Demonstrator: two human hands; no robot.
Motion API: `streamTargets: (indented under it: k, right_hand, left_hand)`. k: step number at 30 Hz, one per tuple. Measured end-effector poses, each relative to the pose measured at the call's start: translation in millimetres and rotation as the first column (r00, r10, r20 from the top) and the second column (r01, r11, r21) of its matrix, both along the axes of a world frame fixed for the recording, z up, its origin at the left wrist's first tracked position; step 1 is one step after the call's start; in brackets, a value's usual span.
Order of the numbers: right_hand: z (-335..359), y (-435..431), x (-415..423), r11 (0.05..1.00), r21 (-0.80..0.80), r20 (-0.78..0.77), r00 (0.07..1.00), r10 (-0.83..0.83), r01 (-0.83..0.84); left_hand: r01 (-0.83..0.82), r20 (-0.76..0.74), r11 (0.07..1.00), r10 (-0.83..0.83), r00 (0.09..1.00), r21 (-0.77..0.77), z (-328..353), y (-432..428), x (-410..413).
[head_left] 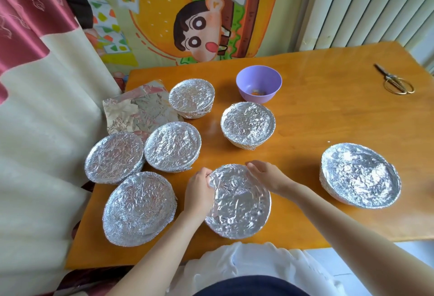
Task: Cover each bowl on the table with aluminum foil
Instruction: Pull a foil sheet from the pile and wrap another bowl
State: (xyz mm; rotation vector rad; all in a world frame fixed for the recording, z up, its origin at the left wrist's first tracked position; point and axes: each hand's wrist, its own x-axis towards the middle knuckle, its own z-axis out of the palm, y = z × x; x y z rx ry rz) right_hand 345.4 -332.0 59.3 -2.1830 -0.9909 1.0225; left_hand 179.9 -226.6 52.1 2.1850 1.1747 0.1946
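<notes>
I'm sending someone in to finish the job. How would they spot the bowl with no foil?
Start at the orange table, far side, below the cartoon wall hanging. The purple bowl sits there, left of the scissors. It alone is uncovered; every other bowl wears crinkled silver foil.

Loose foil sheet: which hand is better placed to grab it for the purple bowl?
Likely left. Both hands grip the near bowl, but the foil sheet lies far left, nearer the left hand than the right hand.
</notes>
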Motion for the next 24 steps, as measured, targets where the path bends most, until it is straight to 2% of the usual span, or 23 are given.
streamTargets:
  k: [6,11,14,24]
  right_hand:
    - [-4.0,7.3,-0.5,0.999,-0.03,0.079,0.996,0.043,-0.04]
    - [-3.0,7.2,-6.4,0.993,-0.031,0.118,0.986,0.12,-0.117]
    - [-0.6,5.3,-8.6,0.981,-0.045,0.111,0.975,0.193,-0.189]
    - [8.9,10.6,-2.8,0.958,-0.092,0.073,0.958,0.279,-0.272]
  left_hand:
    - [0.03,-0.01,0.992,-0.031,0.999,-0.119,-0.9,-4.0,1.2]
    - [0.115,0.033,0.988,-0.112,0.993,-0.105,-2.2,-0.8,9.6]
    - [0.118,0.027,0.991,-0.117,0.993,-0.063,-2.3,-2.0,7.9]
    - [0.132,-0.009,0.991,-0.132,0.991,0.01,0.8,-7.6,11.8]
